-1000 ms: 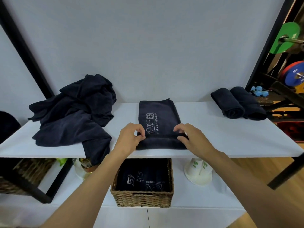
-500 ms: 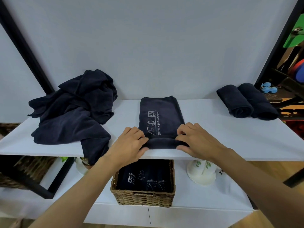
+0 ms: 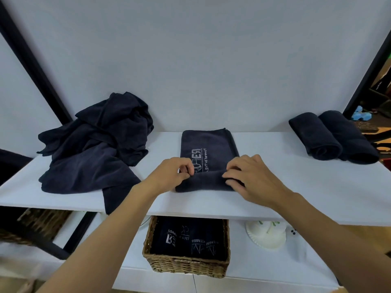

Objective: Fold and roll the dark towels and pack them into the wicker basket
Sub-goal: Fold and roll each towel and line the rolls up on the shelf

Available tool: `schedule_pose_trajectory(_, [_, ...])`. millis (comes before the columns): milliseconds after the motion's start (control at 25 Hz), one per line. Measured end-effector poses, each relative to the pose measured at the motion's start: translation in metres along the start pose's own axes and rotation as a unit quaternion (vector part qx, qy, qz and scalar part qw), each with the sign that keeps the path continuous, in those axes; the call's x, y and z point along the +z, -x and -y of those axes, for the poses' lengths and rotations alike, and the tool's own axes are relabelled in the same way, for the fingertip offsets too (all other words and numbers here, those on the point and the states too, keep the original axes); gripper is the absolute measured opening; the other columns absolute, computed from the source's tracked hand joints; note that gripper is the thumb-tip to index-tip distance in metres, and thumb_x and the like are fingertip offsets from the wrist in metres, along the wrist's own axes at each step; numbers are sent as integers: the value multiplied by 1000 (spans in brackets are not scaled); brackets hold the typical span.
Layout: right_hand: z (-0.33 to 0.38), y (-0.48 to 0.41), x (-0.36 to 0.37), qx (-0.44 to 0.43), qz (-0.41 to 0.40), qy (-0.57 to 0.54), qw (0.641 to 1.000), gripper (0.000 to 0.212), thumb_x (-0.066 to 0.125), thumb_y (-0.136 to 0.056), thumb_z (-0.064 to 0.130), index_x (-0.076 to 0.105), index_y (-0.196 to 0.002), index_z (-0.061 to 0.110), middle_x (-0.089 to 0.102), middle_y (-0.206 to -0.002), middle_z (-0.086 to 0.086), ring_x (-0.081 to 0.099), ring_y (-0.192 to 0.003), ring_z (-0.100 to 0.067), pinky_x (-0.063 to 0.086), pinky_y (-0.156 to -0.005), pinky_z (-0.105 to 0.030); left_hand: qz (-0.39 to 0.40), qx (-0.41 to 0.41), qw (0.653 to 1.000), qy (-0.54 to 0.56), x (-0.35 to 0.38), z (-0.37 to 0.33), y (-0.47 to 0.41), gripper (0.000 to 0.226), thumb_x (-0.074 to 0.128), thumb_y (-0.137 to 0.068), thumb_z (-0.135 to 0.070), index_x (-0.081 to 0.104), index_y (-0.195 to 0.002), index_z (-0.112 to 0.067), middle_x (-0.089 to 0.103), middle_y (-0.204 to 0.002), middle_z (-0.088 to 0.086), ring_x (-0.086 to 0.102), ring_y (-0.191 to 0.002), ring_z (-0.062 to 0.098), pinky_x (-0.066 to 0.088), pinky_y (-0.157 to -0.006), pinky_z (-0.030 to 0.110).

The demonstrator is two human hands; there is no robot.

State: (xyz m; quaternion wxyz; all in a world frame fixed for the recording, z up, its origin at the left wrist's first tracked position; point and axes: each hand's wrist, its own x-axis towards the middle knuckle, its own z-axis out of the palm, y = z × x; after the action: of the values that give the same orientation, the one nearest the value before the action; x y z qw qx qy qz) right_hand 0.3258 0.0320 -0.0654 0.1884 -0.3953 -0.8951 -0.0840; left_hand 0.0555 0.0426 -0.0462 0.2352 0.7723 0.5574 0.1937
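A folded dark towel (image 3: 208, 149) with a pale printed logo lies lengthwise in the middle of the white shelf (image 3: 296, 187). Its near end is curled over into a short roll. My left hand (image 3: 170, 175) pinches the roll's left end, and my right hand (image 3: 249, 176) grips its right end with the fingers curled over it. A heap of unfolded dark towels (image 3: 95, 149) sits at the left, one corner hanging over the shelf's edge. Two rolled dark towels (image 3: 332, 136) lie at the right. Below the shelf stands the wicker basket (image 3: 186, 265) with rolled towels inside.
A white paper cup stack (image 3: 265, 234) lies on the lower white surface, right of the basket. Another wicker basket (image 3: 36, 225) sits at the lower left. Black frame posts (image 3: 36, 66) slant up on both sides. The pale wall stands close behind the shelf.
Both hands have rolled the towel's near end a little further away from me, covering more of the logo. The camera has shifted slightly left.
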Motion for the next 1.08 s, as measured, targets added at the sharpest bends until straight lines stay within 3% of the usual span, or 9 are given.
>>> schedule_pose_trajectory(120, [-3,2,6,-19,52,32,998,35,69,-84,41,67,-114,23,62,-109,6,58,-97,-17,42,-85,-35,-68,73,981,-165,7,-5,8,16,53,-90,-24,68,-93,-27,61,-94,-7,55,-82,15,44,-73,30])
schedule_pose_trajectory(240, [-10,-17,-4,39,101,-59,992,26,58,-94,34,62,-118,26,63,-113,10,55,-103,-15,33,-97,-36,-91,173,920,-340,16,-3,14,32,62,-82,-42,71,-96,-15,60,-89,0,54,-79,21,41,-73,31])
schedule_pose_trajectory(360, [-25,-32,-4,138,160,-231,950,18,57,-96,31,61,-113,33,67,-109,13,54,-104,-16,36,-97,-32,-58,90,974,-201,12,-10,7,26,68,-88,-31,66,-110,-17,65,-94,-1,55,-84,19,36,-75,25])
schedule_pose_trajectory(480, [-36,-45,-6,189,152,-326,914,12,61,-93,28,56,-94,39,70,-86,17,60,-87,-12,48,-76,-29,-14,-25,999,-44,3,-11,-13,17,65,-91,-23,64,-108,-20,69,-93,-3,60,-81,16,40,-66,16])
schedule_pose_trajectory(560, [-36,-50,-5,162,124,-277,939,8,60,-93,26,58,-92,33,67,-82,16,58,-78,-9,42,-72,-29,43,-59,997,-39,-3,-9,-30,14,62,-92,-22,67,-104,-15,68,-91,0,59,-79,16,42,-65,19])
schedule_pose_trajectory(720, [-27,-43,6,-8,15,-44,999,20,66,-87,37,69,-105,28,65,-106,11,57,-94,-15,31,-80,-30,146,-112,982,-36,-14,-5,-62,25,56,-94,-18,66,-94,5,55,-83,7,48,-76,17,37,-70,26])
schedule_pose_trajectory(800, [-28,-45,10,5,64,-50,997,31,66,-87,42,66,-115,27,63,-114,12,55,-103,-15,29,-84,-29,141,-105,983,-49,-15,-5,-70,25,57,-94,-19,67,-89,3,56,-78,6,49,-72,17,38,-67,26])
schedule_pose_trajectory(960, [-45,-69,8,114,128,-237,956,18,65,-91,34,69,-106,27,68,-105,16,59,-99,-8,37,-90,-26,-62,45,970,-230,-4,-9,-54,23,58,-91,-41,70,-93,-22,68,-88,-4,59,-81,20,47,-77,33])
schedule_pose_trajectory(1080, [-55,-87,11,171,160,-311,921,7,67,-89,29,71,-95,27,68,-89,18,59,-86,0,40,-80,-20,-33,111,945,-307,6,-9,-49,37,59,-87,-53,66,-98,-18,63,-90,-3,53,-85,21,40,-80,31])
